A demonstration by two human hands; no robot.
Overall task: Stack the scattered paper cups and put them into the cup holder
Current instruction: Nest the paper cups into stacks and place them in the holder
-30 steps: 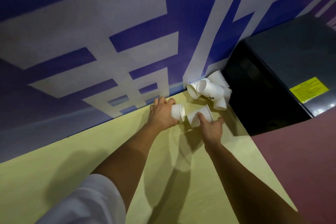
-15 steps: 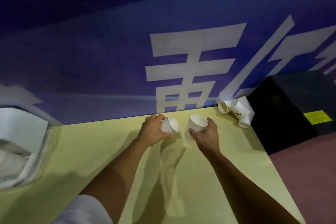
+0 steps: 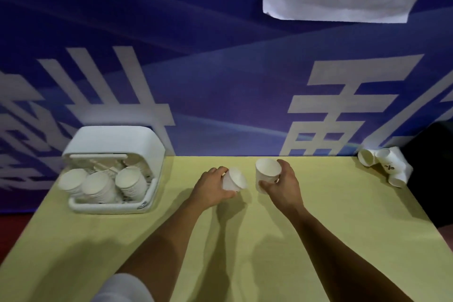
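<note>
My left hand (image 3: pixel 210 186) grips 1 tipped paper cup (image 3: pixel 234 179), my right hand (image 3: pixel 282 184) grips a second cup (image 3: pixel 267 174) upright above the bench (image 3: pixel 245 240), not yet nested, with 3 stacks (image 3: pixel 98 186) sitting in the cup holder (image 3: pixel 112 137) at left and a loose cluster (image 3: pixel 384 167) waiting far right.

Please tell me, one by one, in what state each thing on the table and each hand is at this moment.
Left hand: grips the left cup.
Left cup: tilted, mouth toward the right.
Right hand: grips the right cup.
Right cup: nearly upright, mouth up, apart from the left cup.
Cup holder: open, holds three stacks of cups.
Loose cups: on their sides, heaped at the far right corner of the table.
</note>
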